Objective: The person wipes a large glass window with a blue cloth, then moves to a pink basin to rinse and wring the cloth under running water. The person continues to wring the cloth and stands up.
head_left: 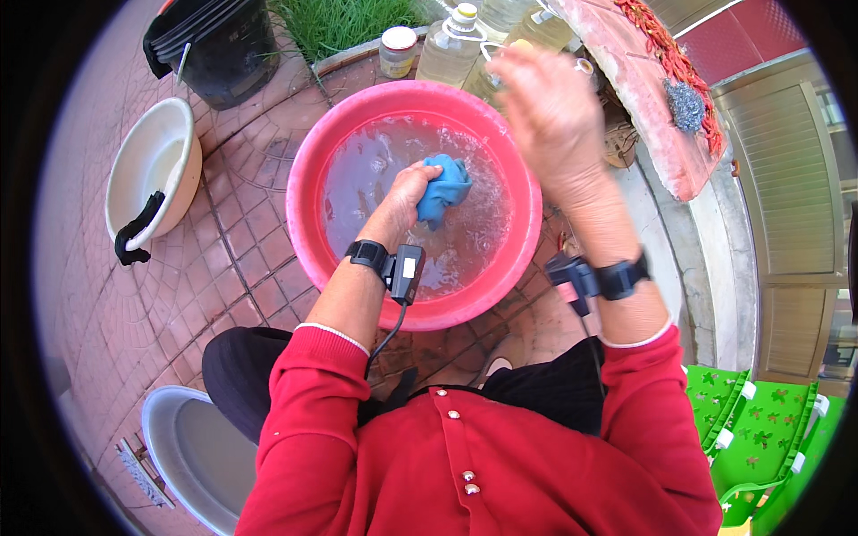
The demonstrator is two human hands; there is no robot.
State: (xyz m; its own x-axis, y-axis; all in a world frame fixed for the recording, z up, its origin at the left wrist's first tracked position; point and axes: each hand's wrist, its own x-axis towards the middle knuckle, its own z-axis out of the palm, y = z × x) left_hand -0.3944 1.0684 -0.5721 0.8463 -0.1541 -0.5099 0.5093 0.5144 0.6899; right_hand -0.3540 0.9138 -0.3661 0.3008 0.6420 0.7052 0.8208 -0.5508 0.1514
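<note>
A pink plastic basin [305,268] of cloudy, rippled water stands on the paving before me. Over the water, my left hand [407,194] is closed on a bunched blue cloth [445,190]. My right hand [553,110] is raised above the basin's right rim, blurred, beside the plastic jugs; whether it holds anything cannot be told. Both wrists wear black straps with small cabled devices.
At left are a cream basin [191,144] with a black cloth [139,224] over its rim and a black bucket [231,60]. A lidded jar [397,53] and clear plastic jugs [446,57] stand behind. A grey basin [157,435] sits lower left, green plastic racks [757,429] lower right.
</note>
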